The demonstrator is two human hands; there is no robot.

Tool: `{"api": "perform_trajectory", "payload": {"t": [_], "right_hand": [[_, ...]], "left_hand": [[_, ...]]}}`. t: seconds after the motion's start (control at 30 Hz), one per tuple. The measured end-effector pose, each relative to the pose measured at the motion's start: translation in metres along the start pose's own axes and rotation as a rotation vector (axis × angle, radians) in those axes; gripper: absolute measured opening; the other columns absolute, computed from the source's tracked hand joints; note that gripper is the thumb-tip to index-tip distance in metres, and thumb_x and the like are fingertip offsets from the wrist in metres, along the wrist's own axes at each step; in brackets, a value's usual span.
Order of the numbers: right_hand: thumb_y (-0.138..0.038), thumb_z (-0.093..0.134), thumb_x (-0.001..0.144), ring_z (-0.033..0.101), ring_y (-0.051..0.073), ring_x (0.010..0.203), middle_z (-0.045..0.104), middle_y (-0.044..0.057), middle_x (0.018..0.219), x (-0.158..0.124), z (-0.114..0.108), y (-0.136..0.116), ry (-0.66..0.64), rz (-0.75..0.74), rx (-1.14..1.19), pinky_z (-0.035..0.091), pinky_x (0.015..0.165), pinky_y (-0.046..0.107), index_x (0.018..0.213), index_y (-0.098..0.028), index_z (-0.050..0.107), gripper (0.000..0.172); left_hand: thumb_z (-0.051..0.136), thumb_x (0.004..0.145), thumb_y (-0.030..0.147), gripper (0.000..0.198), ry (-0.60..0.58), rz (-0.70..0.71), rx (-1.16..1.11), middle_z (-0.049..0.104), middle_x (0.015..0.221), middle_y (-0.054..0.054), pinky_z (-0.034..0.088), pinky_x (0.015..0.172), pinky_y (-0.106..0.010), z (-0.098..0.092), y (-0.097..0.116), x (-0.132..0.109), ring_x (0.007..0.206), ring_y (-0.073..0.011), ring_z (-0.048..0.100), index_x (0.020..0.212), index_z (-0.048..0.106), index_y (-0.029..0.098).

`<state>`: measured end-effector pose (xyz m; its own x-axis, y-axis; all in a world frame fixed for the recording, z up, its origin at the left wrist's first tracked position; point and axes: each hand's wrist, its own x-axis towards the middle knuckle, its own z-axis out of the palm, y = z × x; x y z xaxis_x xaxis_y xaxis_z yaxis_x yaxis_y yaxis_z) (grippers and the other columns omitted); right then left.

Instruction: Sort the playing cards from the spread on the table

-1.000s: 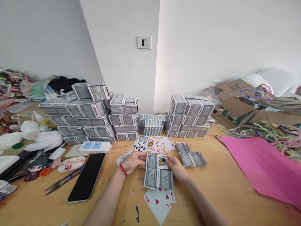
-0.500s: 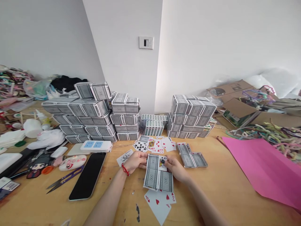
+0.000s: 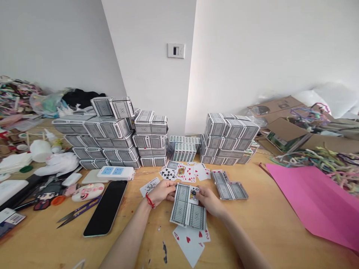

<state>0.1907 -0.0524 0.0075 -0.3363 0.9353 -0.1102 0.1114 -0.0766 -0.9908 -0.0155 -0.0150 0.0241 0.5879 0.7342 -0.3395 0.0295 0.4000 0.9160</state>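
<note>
Between my two hands is a piece made of folded playing cards [image 3: 181, 205], grey-patterned backs outward, with one card face showing at its upper right. My left hand [image 3: 162, 191] grips its upper left edge; a red cord circles that wrist. At the right edge, the fingers of my right hand [image 3: 206, 200] press on the face card [image 3: 193, 194]. Loose heart cards [image 3: 189, 244] lie face up just below the piece. Another folded-card piece [image 3: 228, 185] rests on the table to the right. Face-up cards [image 3: 185, 172] are spread beyond my hands.
Stacked card blocks stand at the back left [image 3: 106, 142] and back right [image 3: 230, 138], with card boxes [image 3: 183, 149] between. To the left lie a phone [image 3: 106, 209], scissors [image 3: 78, 212] and a power strip [image 3: 116, 173]. Pink paper [image 3: 311, 201] covers the right side.
The view has shifted slightly, so the scene sits a little further right. The lower end of the card piece has tilted slightly; both hands keep their hold.
</note>
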Motion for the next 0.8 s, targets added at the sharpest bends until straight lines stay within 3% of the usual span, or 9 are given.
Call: {"api": "perform_trajectory", "payload": {"t": [0.3, 0.57, 0.8], "right_hand": [[-0.048, 0.051, 0.072, 0.051, 0.016, 0.065, 0.055, 0.0, 0.068, 0.0046, 0.0011, 0.0085, 0.082, -0.005, -0.002, 0.039, 0.061, 0.027, 0.071, -0.017, 0.051, 0.031], [-0.049, 0.054, 0.068, 0.05, 0.015, 0.06, 0.055, -0.001, 0.062, 0.0046, 0.001, 0.0042, 0.034, 0.051, 0.066, 0.038, 0.059, 0.027, 0.067, -0.017, 0.049, 0.033], [-0.052, 0.054, 0.066, 0.051, 0.017, 0.062, 0.056, 0.0, 0.063, 0.004, 0.003, 0.0023, 0.074, 0.086, 0.006, 0.038, 0.058, 0.028, 0.068, -0.017, 0.052, 0.036]], "left_hand": [[0.057, 0.069, 0.022, 0.028, -0.089, 0.053, -0.149, 0.067, 0.086, -0.011, 0.047, 0.07, -0.03, -0.0029, 0.0041, -0.005, 0.074, -0.0181, 0.063, 0.095, 0.062, 0.012], [0.065, 0.064, 0.032, 0.033, -0.064, 0.063, -0.044, 0.067, 0.079, -0.01, 0.048, 0.07, -0.031, -0.0019, -0.0003, -0.0005, 0.075, -0.0197, 0.062, 0.088, 0.065, 0.01], [0.064, 0.065, 0.033, 0.035, -0.075, 0.081, -0.017, 0.067, 0.079, -0.009, 0.048, 0.071, -0.032, -0.0003, -0.0012, 0.0016, 0.075, -0.0192, 0.062, 0.092, 0.064, 0.01]]}}
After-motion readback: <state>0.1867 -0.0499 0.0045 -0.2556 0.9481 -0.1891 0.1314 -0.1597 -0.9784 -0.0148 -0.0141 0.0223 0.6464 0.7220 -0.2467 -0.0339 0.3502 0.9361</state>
